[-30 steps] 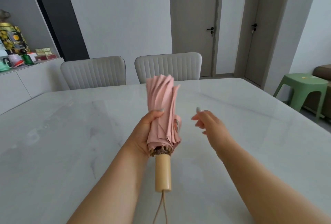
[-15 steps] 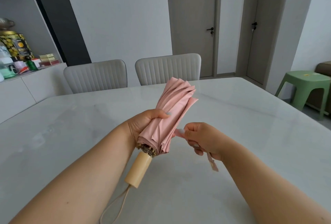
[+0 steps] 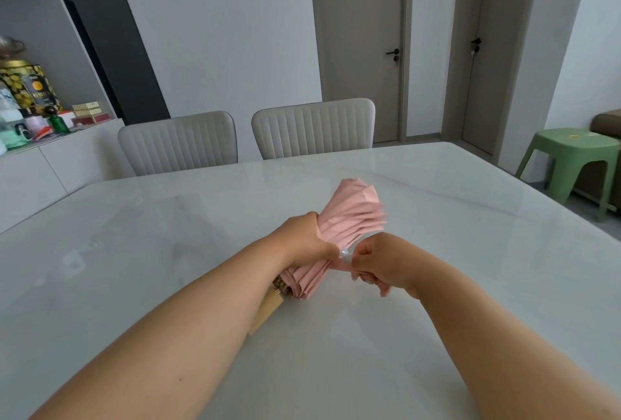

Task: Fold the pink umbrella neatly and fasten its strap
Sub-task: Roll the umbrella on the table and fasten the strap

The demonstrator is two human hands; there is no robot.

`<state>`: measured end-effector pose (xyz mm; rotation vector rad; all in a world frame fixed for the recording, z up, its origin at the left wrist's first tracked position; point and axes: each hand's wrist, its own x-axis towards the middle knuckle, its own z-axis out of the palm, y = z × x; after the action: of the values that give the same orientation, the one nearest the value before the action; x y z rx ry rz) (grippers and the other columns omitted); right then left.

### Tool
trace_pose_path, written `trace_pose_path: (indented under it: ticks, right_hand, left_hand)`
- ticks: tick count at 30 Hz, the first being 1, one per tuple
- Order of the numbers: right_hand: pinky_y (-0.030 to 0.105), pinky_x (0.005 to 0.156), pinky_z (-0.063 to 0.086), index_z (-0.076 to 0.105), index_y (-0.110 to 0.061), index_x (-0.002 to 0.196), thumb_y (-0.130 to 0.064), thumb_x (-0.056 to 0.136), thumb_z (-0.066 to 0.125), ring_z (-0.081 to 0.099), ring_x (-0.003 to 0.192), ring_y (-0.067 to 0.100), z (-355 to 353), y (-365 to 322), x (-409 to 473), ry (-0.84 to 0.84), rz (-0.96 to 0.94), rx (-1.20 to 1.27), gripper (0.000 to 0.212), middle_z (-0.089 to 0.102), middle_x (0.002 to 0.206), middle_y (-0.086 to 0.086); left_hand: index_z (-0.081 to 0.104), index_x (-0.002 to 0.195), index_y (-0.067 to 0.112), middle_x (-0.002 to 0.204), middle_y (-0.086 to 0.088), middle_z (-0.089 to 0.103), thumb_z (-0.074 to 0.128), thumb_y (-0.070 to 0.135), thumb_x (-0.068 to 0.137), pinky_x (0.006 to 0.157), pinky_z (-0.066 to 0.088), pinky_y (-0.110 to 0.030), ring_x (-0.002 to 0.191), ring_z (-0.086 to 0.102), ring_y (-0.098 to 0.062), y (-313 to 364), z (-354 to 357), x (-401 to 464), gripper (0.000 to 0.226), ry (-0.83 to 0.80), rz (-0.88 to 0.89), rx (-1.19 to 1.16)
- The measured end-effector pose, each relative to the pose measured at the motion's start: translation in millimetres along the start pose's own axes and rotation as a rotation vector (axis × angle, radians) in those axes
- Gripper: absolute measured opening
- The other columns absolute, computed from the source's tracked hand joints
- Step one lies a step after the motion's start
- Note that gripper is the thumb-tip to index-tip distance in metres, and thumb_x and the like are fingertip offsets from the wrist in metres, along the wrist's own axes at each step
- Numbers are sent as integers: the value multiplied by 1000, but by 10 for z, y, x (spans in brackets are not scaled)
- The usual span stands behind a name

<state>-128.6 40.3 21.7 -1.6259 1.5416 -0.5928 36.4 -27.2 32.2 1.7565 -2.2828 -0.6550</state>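
Pink umbrella [image 3: 349,218], folded, held tilted above white marble surface [image 3: 470,218], wooden handle [image 3: 267,310] toward viewer. Left hand [image 3: 302,243] grip wraps its canopy; right hand [image 3: 379,261] grip pinches what looks like the strap [image 3: 342,265], w/ motion blur.

pink umbrella [image 3: 349,218] between both hands
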Motion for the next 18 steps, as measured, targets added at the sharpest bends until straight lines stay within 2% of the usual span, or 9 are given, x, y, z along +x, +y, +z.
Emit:
trace_pose_path:
  ticks: [2, 5, 7, 9, 11, 13, 16, 18]
  right_hand:
    - [20, 43, 36, 61, -13, 63, -22, 86, 56, 43, 41, 10, -12, 10, -3, 2, 10, -21, 25, 54, 54, 0]
    - [21, 43, 29, 62, -11, 65, -19, 86, 58, 41, 40, 11, -17, 6, 4, -10, 44, 18, 23, 53, 54, 1]
    - [20, 43, 27, 61, -9, 67, -16, 87, 56, 40, 42, 12, -22, -11, 6, -35, 78, 84, 22, 50, 54, 2]
    - [19, 42, 27, 59, -8, 68, -16, 90, 54, 38, 43, 12, -22, -23, 4, -51, 101, 149, 24, 48, 55, 2]
    - [18, 41, 26, 57, -9, 66, -18, 92, 51, 38, 42, 11, -8, -19, 15, -32, 121, 218, 28, 46, 54, 1]
    - [19, 42, 26, 55, -9, 63, -17, 90, 51, 37, 41, 12, 16, -20, 33, 15, 143, 290, 29, 45, 50, 0]
    - [21, 43, 28, 55, -10, 63, -23, 91, 55, 38, 41, 14, 58, -41, 58, 76, 116, 350, 31, 45, 47, -1]
    - [20, 41, 29, 56, -9, 66, -26, 91, 57, 38, 42, 14, 83, -43, 73, 95, 124, 457, 30, 45, 48, 0]
  left_hand:
    - [46, 116, 17, 111, -2, 57, 66, 58, 74, 76, 50, -34, 92, 56, -20, -4, 71, 14, 62, 37, 18, 136]
    - [41, 122, 11, 113, -8, 57, 51, 65, 85, 71, 42, -34, 90, 53, -25, 33, 135, 20, 66, 69, 8, 228]
    - [40, 121, 9, 112, -12, 59, 39, 64, 92, 69, 40, -35, 89, 54, -30, 65, 203, -3, 63, 112, 22, 336]
    - [40, 121, 7, 114, -16, 59, 32, 58, 96, 72, 41, -37, 97, 56, -35, 69, 283, -26, 57, 178, 70, 396]
    - [39, 128, 9, 122, -17, 52, 33, 43, 100, 82, 46, -40, 104, 54, -35, 71, 328, -51, 45, 235, 136, 351]
    - [36, 135, 14, 130, -12, 45, 38, 25, 99, 84, 47, -40, 102, 55, -33, 87, 328, -103, 37, 272, 216, 228]
    - [48, 114, 21, 130, -2, 42, 46, 10, 89, 80, 46, -32, 96, 55, -27, 76, 295, -174, 27, 251, 287, 51]
    - [56, 99, 22, 129, 6, 43, 50, 16, 87, 90, 45, -31, 104, 54, -21, 32, 294, -190, 14, 203, 300, -63]
